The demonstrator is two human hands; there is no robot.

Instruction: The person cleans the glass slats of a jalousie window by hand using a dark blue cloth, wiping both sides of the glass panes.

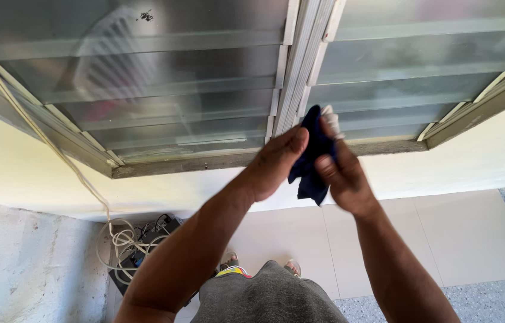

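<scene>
A dark blue cloth (312, 157) hangs between both hands in front of a louvred glass window (181, 107). My left hand (275, 162) pinches its left side with thumb and fingers. Gripping the cloth from the right is my right hand (342, 173), which also has a small white piece (331, 118) sticking up above its fingers. Both hands are raised near the window's central metal mullion (300, 60), just above the lower sill.
A cream wall (25, 173) runs below the window. A white cable (79, 173) drops down the wall to a coil and a black box (145, 236) on the tiled floor (455, 239). My feet and grey shorts show below.
</scene>
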